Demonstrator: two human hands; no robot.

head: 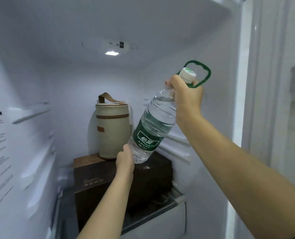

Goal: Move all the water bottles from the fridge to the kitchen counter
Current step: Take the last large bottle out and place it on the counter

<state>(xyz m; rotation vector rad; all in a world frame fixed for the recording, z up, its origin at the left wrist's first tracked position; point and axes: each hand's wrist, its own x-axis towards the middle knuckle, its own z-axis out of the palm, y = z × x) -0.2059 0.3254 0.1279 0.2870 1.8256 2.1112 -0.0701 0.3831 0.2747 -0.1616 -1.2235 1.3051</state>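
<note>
A large clear water bottle (154,123) with a green label, a white cap and a green carry loop is tilted inside the open fridge, cap up to the right. My right hand (186,95) grips its neck just under the cap. My left hand (125,159) is against the bottle's lower end from below; its fingers are hidden behind the bottle. The bottle's base hangs just above a dark brown box (122,180).
A beige cylindrical bag (113,128) with a brown strap stands on the box's back left corner. The box sits on the glass shelf (169,204) above a drawer. White fridge walls close in left and right; the door frame (246,100) is at the right.
</note>
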